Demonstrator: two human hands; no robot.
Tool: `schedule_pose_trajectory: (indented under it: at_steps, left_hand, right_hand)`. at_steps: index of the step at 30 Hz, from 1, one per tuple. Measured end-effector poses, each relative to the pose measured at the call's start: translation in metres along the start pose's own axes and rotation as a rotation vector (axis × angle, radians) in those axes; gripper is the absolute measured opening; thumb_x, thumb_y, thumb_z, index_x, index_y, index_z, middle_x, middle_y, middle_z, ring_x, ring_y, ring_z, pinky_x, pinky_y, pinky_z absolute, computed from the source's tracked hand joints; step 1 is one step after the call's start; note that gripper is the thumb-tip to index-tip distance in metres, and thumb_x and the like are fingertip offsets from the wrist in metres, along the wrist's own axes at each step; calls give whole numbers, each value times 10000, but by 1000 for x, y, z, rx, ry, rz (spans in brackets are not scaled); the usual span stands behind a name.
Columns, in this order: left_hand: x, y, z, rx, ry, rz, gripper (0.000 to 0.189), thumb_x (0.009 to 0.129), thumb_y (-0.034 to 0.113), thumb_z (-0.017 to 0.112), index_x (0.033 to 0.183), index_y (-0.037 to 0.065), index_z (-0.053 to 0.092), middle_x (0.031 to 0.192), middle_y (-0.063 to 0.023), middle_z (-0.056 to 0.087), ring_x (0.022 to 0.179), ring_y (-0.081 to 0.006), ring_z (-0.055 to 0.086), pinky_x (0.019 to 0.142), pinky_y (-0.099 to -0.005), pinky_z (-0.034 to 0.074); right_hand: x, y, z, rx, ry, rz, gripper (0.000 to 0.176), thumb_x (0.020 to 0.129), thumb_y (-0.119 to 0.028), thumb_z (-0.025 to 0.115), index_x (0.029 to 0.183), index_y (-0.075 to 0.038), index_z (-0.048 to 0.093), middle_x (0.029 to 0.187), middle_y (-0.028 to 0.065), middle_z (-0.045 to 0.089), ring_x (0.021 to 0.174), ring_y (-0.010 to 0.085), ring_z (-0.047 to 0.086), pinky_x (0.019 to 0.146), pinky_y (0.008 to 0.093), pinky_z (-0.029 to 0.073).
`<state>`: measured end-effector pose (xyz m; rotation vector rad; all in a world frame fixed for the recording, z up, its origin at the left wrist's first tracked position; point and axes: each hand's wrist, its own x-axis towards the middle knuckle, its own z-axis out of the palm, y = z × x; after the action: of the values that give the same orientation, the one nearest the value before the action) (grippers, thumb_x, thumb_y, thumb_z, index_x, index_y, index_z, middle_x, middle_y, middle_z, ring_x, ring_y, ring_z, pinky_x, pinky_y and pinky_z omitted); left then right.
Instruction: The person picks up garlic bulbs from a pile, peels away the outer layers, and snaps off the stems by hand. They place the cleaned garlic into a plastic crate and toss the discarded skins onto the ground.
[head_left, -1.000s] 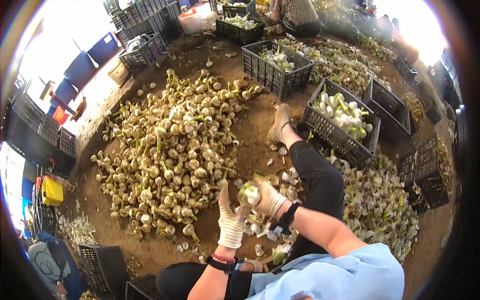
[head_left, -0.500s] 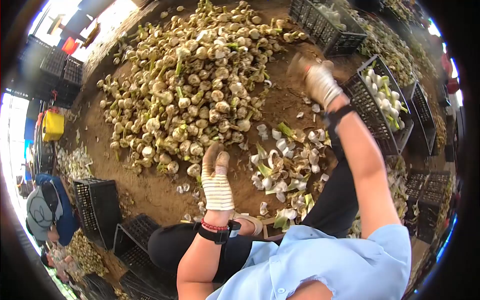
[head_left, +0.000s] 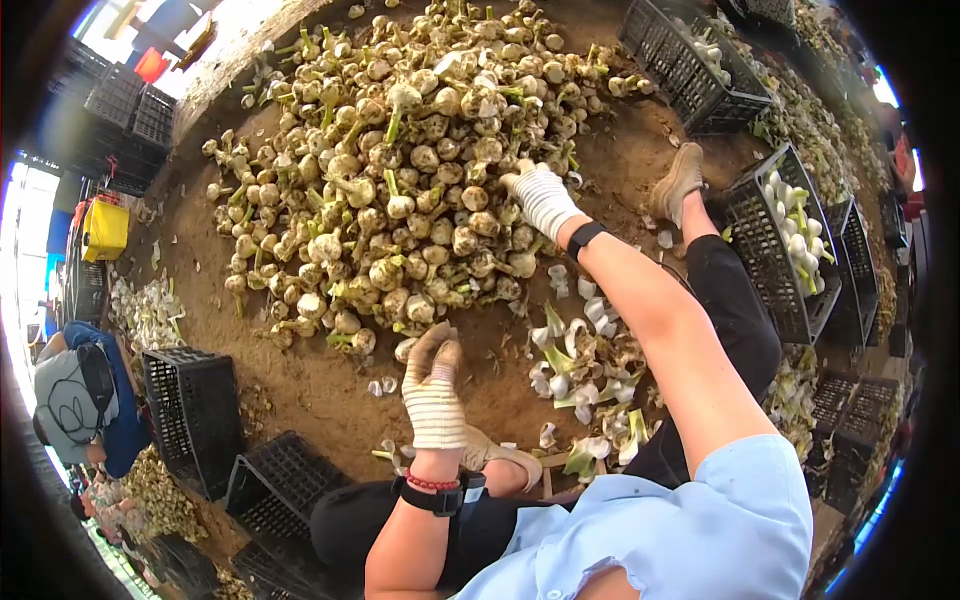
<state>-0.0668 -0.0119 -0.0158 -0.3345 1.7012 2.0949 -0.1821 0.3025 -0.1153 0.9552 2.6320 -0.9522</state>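
Observation:
A large heap of garlic bulbs (head_left: pixel 400 205), soiled and with short stalks, lies on the ground before me. My right hand (head_left: pixel 540 198), in a striped white glove, is at the heap's right side. Its fingers stretch onto the bulbs and appear parted, with no bulb visibly gripped. Below the heap's lower edge, my left hand (head_left: pixel 434 390) wears a matching glove with browned fingertips. Its fingers are loosely bent, a small gap between them, and nothing shows inside. A pale bulb lies just beside those fingertips. Peeled skins and stalk pieces (head_left: pixel 580 365) are scattered between my legs.
To the right stands a black crate (head_left: pixel 765 255) holding cleaned white garlic; another crate (head_left: pixel 700 85) is farther up. Black crates (head_left: pixel 190 420) stand at left, near a person in a grey cap (head_left: pixel 75 400). A yellow container (head_left: pixel 105 230) is at far left.
My right hand has swung left from beside the crates onto the heap. My left hand stays low, its fingers now more bent. My right shoe has come into view.

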Motion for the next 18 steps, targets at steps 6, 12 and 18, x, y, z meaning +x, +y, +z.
schedule_pose_trajectory:
  at_steps: [6,12,18]
  left_hand:
    - [-3,10,16,214,-349,190,614,905,78,672,1457,53,405,1455,-131,443,1346,-231,418,1061,-367,439]
    - [-25,3,27,200,-417,271,619,872,-15,683,1431,32,421,1412,-142,455,1259,-225,483,1074,-348,408]
    - [-77,31,31,263,-371,446,599,784,-54,761,1321,37,511,1231,-89,571,1111,-186,564,966,-298,488]
  right_hand:
    - [-155,-4,-26,1322,-359,0,550,855,-250,764,1288,-29,508,1164,121,652,1067,194,637,851,335,527]
    - [-282,-27,-22,1606,-500,-108,460,990,-332,589,1357,-66,517,1252,30,618,1100,119,600,873,310,530]
    - [-319,-15,-52,1309,-273,-275,468,1003,-360,568,1322,-18,573,1166,-1,647,1082,64,558,959,239,434]
